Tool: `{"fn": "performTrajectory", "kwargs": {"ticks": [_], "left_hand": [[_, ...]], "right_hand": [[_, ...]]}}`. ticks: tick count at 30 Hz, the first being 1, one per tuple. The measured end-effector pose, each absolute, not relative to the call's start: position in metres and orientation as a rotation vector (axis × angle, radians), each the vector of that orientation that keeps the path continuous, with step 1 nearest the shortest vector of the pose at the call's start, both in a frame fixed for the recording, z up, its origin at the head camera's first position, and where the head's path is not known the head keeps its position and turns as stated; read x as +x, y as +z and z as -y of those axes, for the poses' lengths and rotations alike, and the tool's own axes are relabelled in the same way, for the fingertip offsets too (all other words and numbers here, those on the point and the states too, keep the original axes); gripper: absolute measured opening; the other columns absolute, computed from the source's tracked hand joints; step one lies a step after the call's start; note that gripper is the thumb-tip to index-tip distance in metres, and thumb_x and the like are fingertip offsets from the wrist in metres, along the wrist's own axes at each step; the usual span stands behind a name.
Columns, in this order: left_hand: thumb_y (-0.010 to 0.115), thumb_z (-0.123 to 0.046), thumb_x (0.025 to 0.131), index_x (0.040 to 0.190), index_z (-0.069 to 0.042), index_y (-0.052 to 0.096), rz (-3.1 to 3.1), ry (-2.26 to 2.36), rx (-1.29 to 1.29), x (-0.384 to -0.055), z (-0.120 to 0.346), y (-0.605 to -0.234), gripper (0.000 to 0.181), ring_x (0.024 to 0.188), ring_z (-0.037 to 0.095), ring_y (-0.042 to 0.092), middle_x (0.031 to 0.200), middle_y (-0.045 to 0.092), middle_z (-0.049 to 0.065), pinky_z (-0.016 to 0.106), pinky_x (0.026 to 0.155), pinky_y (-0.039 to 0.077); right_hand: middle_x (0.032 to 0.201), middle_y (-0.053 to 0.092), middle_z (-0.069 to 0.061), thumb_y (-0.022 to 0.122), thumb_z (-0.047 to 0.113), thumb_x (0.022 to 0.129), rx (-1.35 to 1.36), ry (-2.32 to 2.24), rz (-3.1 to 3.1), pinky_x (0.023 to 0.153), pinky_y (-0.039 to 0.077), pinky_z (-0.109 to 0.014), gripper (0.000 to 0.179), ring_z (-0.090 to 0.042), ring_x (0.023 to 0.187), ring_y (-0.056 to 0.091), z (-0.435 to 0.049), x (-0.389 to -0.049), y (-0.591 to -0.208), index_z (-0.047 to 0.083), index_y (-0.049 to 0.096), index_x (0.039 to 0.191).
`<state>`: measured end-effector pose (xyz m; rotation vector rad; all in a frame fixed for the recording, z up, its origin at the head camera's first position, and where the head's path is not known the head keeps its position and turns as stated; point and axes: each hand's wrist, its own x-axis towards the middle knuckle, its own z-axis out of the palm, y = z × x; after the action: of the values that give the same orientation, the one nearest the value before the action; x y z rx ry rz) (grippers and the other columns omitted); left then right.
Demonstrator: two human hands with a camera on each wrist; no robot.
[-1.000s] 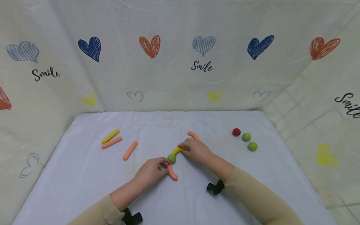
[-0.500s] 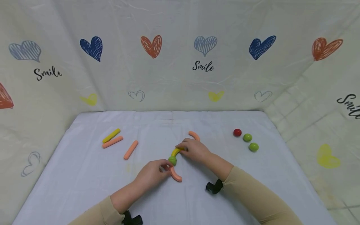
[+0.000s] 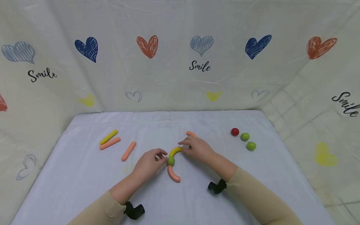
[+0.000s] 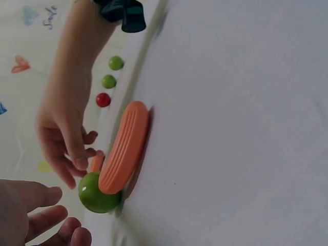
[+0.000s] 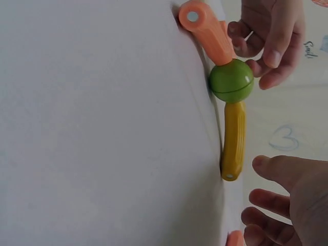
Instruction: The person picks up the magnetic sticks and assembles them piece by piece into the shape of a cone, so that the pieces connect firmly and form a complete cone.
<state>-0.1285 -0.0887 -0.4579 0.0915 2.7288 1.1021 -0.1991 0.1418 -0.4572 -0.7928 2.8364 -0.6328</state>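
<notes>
A green ball (image 3: 170,161) joins a curved yellow rod (image 3: 176,150) and a curved orange rod (image 3: 173,175) into one chain on the white table. In the right wrist view, the free ends of the yellow rod (image 5: 234,143) and the orange rod (image 5: 207,33) show small silvery discs. My left hand (image 3: 150,164) is just left of the ball, fingers loosely bent around nothing. My right hand (image 3: 198,150) is beside the yellow rod's outer end; the right wrist view shows its fingers (image 5: 266,202) apart from the rod.
Partly behind my right hand lies another curved orange rod (image 3: 192,133). To the left are a straight yellow rod (image 3: 108,137) and two straight orange rods, one nearer the middle (image 3: 128,151). A red ball (image 3: 235,131) and two green balls (image 3: 245,136) sit at the right.
My left hand has let go of the curved orange rod and shifted up beside the green ball. My right fingers have come off the yellow rod. The head view has shifted slightly.
</notes>
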Motion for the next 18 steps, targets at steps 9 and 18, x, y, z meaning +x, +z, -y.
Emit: {"fn": "performTrajectory", "kwargs": {"ticks": [9, 18], "left_hand": [[0.069, -0.037, 0.093, 0.119, -0.022, 0.068, -2.700, 1.073, 0.049, -0.154, 0.082, -0.462, 0.030, 0.080, 0.013, 0.057, 0.097, 0.063, -0.009, 0.029, 0.066, 0.048], [0.068, -0.037, 0.093, 0.121, -0.021, 0.067, -2.660, 1.053, 0.085, -0.172, 0.072, -0.467, 0.032, 0.081, 0.016, 0.057, 0.099, 0.064, -0.005, 0.032, 0.070, 0.048]], "right_hand": [[0.119, 0.066, 0.000, 0.074, 0.023, 0.091, -0.656, -0.698, -2.872, 0.089, 0.051, -0.036, 0.033, -0.019, 0.104, 0.061, -0.172, -0.199, -0.446, 0.019, 0.071, 0.124], [0.116, 0.066, -0.003, 0.073, 0.027, 0.092, -0.479, -0.621, -2.964, 0.077, 0.052, -0.037, 0.037, -0.021, 0.092, 0.057, -0.224, -0.210, -0.440, 0.020, 0.068, 0.128]]}}
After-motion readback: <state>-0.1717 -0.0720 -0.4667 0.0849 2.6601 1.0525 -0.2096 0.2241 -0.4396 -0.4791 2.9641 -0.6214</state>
